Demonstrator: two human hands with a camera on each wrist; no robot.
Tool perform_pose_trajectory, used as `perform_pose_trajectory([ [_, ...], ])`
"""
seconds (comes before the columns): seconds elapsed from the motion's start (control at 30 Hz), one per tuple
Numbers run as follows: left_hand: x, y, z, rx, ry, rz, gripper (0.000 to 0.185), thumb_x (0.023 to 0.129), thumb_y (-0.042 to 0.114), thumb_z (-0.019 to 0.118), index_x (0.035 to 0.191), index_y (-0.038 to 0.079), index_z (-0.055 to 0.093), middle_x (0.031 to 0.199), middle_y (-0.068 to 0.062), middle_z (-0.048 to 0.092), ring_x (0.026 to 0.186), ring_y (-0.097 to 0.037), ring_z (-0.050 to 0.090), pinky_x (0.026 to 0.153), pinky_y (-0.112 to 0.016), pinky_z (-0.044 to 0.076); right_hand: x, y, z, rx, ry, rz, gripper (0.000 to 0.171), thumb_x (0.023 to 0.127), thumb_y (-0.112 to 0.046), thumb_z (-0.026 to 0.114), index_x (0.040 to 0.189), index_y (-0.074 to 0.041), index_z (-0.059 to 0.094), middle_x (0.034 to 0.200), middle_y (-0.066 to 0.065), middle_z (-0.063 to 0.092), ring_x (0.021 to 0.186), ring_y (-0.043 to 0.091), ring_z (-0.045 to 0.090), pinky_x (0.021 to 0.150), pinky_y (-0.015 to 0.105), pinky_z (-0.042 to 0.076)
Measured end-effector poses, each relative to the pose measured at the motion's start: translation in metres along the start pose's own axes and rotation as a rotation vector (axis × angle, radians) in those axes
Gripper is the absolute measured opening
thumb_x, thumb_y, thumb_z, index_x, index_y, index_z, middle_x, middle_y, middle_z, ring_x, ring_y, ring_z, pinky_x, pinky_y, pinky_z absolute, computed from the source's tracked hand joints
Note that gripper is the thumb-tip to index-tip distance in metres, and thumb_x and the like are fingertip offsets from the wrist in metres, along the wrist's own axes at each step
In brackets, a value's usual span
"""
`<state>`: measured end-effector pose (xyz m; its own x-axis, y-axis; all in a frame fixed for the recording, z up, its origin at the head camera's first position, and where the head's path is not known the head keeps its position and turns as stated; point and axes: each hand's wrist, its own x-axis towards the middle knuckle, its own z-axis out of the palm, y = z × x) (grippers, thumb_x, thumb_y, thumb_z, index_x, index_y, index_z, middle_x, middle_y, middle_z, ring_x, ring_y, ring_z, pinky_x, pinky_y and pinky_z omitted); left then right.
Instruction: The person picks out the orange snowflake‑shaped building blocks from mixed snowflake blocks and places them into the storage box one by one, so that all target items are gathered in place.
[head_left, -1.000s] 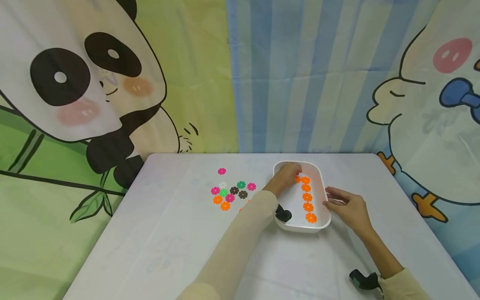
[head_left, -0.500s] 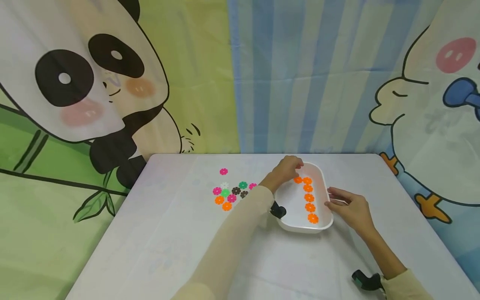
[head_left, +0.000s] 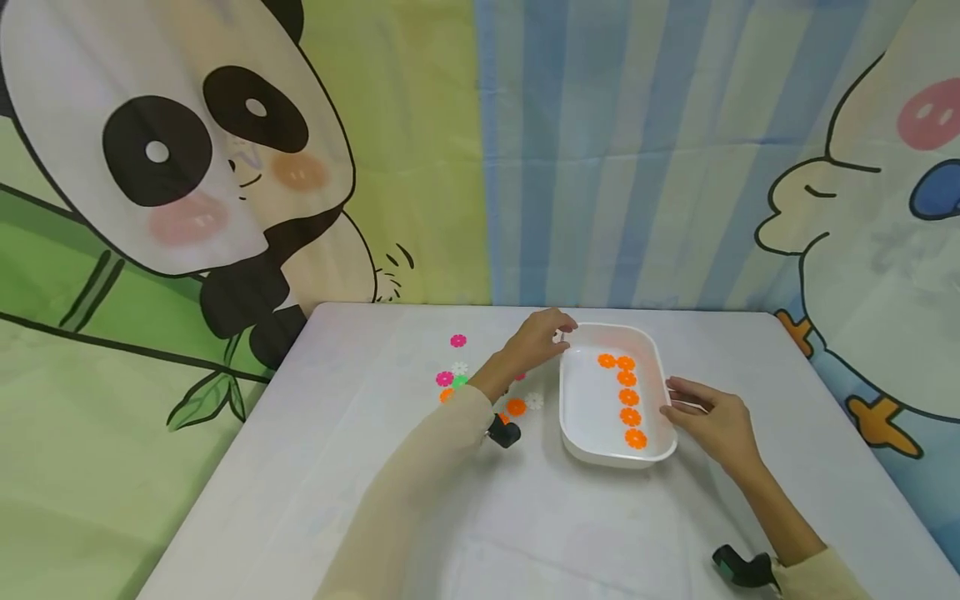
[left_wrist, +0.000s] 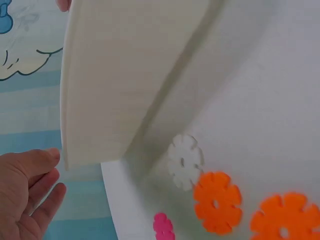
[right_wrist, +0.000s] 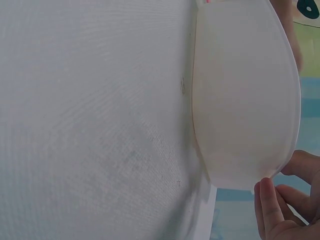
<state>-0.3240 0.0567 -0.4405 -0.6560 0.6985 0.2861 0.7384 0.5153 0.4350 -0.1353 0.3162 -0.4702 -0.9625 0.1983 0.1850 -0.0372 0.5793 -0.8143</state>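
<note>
While your left hand [head_left: 529,341], loosely curved and holding nothing visible, hovered at the far-left corner of the white tray [head_left: 588,412], your right hand [head_left: 714,421] touched its right wall with relaxed fingers. The tray stood near the table's [head_left: 570,533] far edge, orange flower discs [head_left: 628,397] inside in a hooked row. A knock on the rim could have shifted that row; the black wrist device [head_left: 504,432], swung low, could have scattered loose discs [head_left: 516,407].

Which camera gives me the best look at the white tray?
The head view: it looks down into the white tray and its orange pieces. Both wrist views show mainly the tray's outer sides.
</note>
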Motion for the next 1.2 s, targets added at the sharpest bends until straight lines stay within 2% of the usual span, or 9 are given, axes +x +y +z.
perform_pose_trajectory([
  [0.1, -0.017, -0.007, -0.003, 0.005, -0.001, 0.011, 0.031, 0.088, 0.009, 0.073, 0.118, 0.004, 0.066, 0.108, -0.005, 0.065, 0.103, -0.018, 0.062, 0.091, -0.021, 0.047, -0.001, 0.001, -0.001, 0.006, 0.001, -0.013, 0.056, 0.085, -0.022, 0.078, 0.131, 0.002, 0.059, 0.125, 0.021, 0.062, 0.092, -0.011, 0.059, 0.076, 0.011, 0.049],
  [0.2, -0.035, -0.015, -0.004, 0.007, -0.031, 0.016, 0.032, 0.087, 0.01, 0.074, 0.117, 0.005, 0.067, 0.108, -0.004, 0.065, 0.103, -0.017, 0.062, 0.091, -0.021, 0.048, -0.002, 0.001, -0.002, 0.008, 0.007, -0.026, 0.056, 0.085, -0.021, 0.078, 0.131, 0.003, 0.059, 0.124, 0.021, 0.062, 0.092, -0.012, 0.058, 0.076, 0.011, 0.048],
  [0.37, -0.064, -0.024, -0.002, 0.002, -0.149, 0.012, 0.032, 0.088, 0.013, 0.074, 0.118, 0.005, 0.067, 0.109, -0.004, 0.066, 0.102, -0.016, 0.061, 0.09, -0.021, 0.048, -0.002, 0.003, -0.002, 0.003, 0.015, -0.036, 0.054, 0.084, -0.02, 0.078, 0.13, 0.003, 0.059, 0.123, 0.021, 0.063, 0.091, -0.014, 0.057, 0.076, 0.011, 0.048],
  [0.47, -0.08, -0.026, -0.003, -0.009, -0.221, -0.027, 0.03, 0.088, 0.015, 0.072, 0.117, 0.007, 0.068, 0.109, -0.004, 0.067, 0.101, -0.017, 0.061, 0.089, -0.023, 0.049, -0.001, 0.004, -0.002, 0.005, 0.017, -0.035, 0.054, 0.084, -0.02, 0.078, 0.13, 0.003, 0.06, 0.123, 0.021, 0.063, 0.091, -0.014, 0.058, 0.075, 0.011, 0.048],
  [0.6, -0.095, -0.027, -0.003, 0.009, -0.269, -0.047, 0.031, 0.085, 0.019, 0.075, 0.114, 0.009, 0.07, 0.107, 0.0, 0.068, 0.098, -0.015, 0.061, 0.088, -0.023, 0.049, -0.002, 0.004, -0.003, 0.017, 0.018, -0.04, 0.054, 0.085, -0.02, 0.078, 0.13, 0.004, 0.059, 0.123, 0.022, 0.063, 0.092, -0.013, 0.058, 0.076, 0.011, 0.048],
  [0.73, -0.105, -0.029, -0.003, 0.023, -0.303, -0.011, 0.036, 0.081, 0.024, 0.081, 0.112, 0.01, 0.071, 0.101, 0.004, 0.068, 0.09, -0.011, 0.059, 0.081, -0.019, 0.049, -0.002, 0.004, -0.003, 0.026, 0.014, -0.044, 0.054, 0.084, -0.02, 0.078, 0.13, 0.004, 0.059, 0.123, 0.022, 0.062, 0.092, -0.014, 0.058, 0.075, 0.011, 0.049],
  [0.9, -0.111, -0.03, -0.002, 0.017, -0.314, -0.006, 0.032, 0.082, 0.023, 0.08, 0.111, 0.013, 0.072, 0.101, 0.008, 0.067, 0.088, -0.007, 0.057, 0.078, -0.015, 0.048, -0.002, 0.002, -0.002, 0.019, 0.011, -0.035, 0.055, 0.085, -0.021, 0.077, 0.13, 0.004, 0.059, 0.124, 0.022, 0.062, 0.092, -0.014, 0.058, 0.075, 0.011, 0.049],
  [1.03, -0.111, -0.03, -0.002, 0.032, -0.32, -0.023, 0.03, 0.083, 0.021, 0.079, 0.111, 0.014, 0.071, 0.101, 0.008, 0.066, 0.09, -0.007, 0.057, 0.08, -0.017, 0.049, -0.002, 0.001, -0.001, 0.019, 0.01, -0.029, 0.055, 0.085, -0.022, 0.077, 0.13, 0.004, 0.059, 0.125, 0.022, 0.062, 0.092, -0.013, 0.058, 0.075, 0.011, 0.049],
  [1.2, -0.105, -0.03, -0.003, 0.043, -0.374, -0.058, 0.029, 0.083, 0.019, 0.077, 0.109, 0.014, 0.067, 0.099, 0.008, 0.063, 0.092, -0.007, 0.056, 0.082, -0.018, 0.048, -0.001, 0.001, 0.0, 0.019, 0.009, -0.038, 0.054, 0.085, -0.021, 0.077, 0.13, 0.004, 0.059, 0.124, 0.022, 0.062, 0.091, -0.015, 0.057, 0.075, 0.011, 0.049],
])
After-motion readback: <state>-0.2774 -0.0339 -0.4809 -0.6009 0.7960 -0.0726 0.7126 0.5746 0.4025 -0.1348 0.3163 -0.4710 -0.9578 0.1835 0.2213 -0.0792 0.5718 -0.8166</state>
